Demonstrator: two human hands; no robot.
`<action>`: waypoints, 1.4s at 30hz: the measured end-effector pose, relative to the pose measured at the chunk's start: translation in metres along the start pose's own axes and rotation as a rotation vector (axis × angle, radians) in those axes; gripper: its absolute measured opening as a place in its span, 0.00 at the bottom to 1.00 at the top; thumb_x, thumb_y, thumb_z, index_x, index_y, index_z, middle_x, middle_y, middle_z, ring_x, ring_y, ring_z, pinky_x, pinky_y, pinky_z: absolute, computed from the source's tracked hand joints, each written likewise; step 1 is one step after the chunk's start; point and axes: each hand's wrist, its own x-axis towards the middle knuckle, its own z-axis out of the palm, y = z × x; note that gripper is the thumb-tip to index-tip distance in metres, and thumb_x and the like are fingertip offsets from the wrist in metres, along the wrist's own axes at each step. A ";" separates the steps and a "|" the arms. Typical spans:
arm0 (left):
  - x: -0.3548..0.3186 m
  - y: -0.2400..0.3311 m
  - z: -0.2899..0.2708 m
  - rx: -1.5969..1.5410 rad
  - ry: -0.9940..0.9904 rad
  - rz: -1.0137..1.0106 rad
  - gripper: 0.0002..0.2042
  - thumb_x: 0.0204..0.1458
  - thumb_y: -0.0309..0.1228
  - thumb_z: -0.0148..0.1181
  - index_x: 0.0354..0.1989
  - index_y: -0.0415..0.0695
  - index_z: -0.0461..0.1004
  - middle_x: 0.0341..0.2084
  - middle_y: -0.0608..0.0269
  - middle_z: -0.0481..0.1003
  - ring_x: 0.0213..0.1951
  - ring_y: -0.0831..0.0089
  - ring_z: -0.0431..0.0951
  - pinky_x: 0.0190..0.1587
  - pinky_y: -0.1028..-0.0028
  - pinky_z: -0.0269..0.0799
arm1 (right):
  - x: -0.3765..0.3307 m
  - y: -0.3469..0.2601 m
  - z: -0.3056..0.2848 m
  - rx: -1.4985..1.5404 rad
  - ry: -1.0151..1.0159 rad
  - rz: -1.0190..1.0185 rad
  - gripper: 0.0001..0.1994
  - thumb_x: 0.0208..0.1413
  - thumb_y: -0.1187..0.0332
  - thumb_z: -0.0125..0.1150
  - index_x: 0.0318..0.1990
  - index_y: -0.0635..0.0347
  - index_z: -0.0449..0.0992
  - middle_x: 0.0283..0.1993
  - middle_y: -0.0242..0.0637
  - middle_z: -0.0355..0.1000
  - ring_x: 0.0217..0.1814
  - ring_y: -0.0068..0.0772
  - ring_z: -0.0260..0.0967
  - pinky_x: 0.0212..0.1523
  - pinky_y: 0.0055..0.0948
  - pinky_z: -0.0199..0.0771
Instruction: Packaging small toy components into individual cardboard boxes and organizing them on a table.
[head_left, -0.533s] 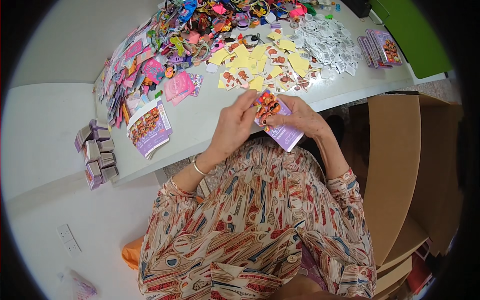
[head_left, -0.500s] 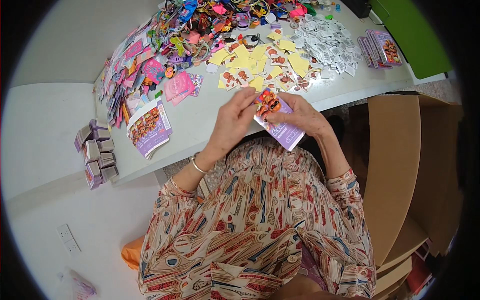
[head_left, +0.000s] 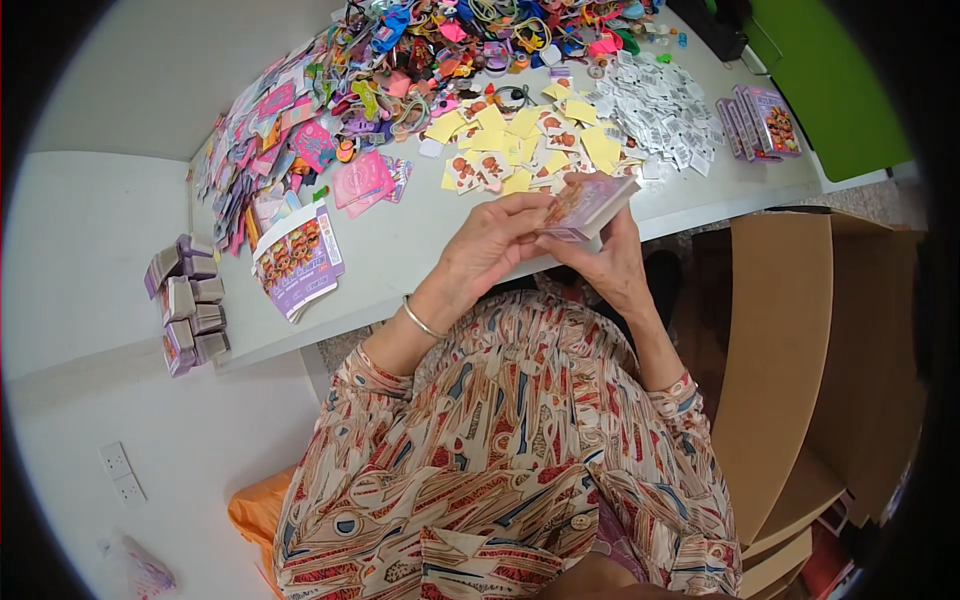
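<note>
A small purple carton (head_left: 592, 203) with a printed picture is held up between my two hands, just off the table's near edge. It is tilted, and its pale side faces right. My left hand (head_left: 492, 240) grips its left end, fingers along the printed face. My right hand (head_left: 612, 265) supports it from below and behind, its thumb at the lower edge; part of that hand is hidden by the carton. Just beyond lie scattered yellow and white picture cards (head_left: 520, 150). A stack of flat purple printed cartons (head_left: 300, 265) rests to the left.
Loose pink cards (head_left: 362, 180), colourful small toys and accessories (head_left: 440, 60), and white labelled packets (head_left: 660, 110) cover the table's far side. Finished-looking purple boxes (head_left: 765, 125) stand at right. More box-like pieces (head_left: 190, 305) sit at the left edge. A large cardboard box (head_left: 775, 380) stands at my right.
Both hands have turned the carton, so its broad printed face is now foreshortened and its pale side shows. It has shifted slightly right and up.
</note>
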 end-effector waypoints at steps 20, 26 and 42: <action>0.031 0.070 -0.059 1.033 0.409 0.578 0.10 0.56 0.30 0.59 0.41 0.36 0.77 0.32 0.72 0.76 0.34 0.85 0.71 0.37 0.84 0.67 | -0.011 0.005 -0.048 -0.719 0.261 -0.076 0.37 0.40 0.65 0.71 0.59 0.67 0.61 0.44 0.47 0.68 0.43 0.37 0.71 0.45 0.33 0.73; -0.020 0.096 -0.134 1.177 0.648 0.632 0.13 0.53 0.33 0.62 0.41 0.36 0.76 0.30 0.68 0.76 0.33 0.81 0.73 0.38 0.80 0.68 | -0.008 -0.003 -0.024 -0.783 0.088 -0.099 0.38 0.40 0.64 0.68 0.60 0.68 0.59 0.47 0.51 0.68 0.46 0.43 0.67 0.48 0.36 0.69; -0.049 0.121 -0.201 1.870 0.600 0.563 0.27 0.39 0.38 0.73 0.48 0.40 0.72 0.36 0.56 0.73 0.38 0.65 0.73 0.44 0.67 0.69 | 0.004 -0.010 0.001 -0.797 -0.142 -0.013 0.41 0.41 0.64 0.66 0.63 0.71 0.55 0.54 0.55 0.65 0.57 0.54 0.61 0.58 0.42 0.63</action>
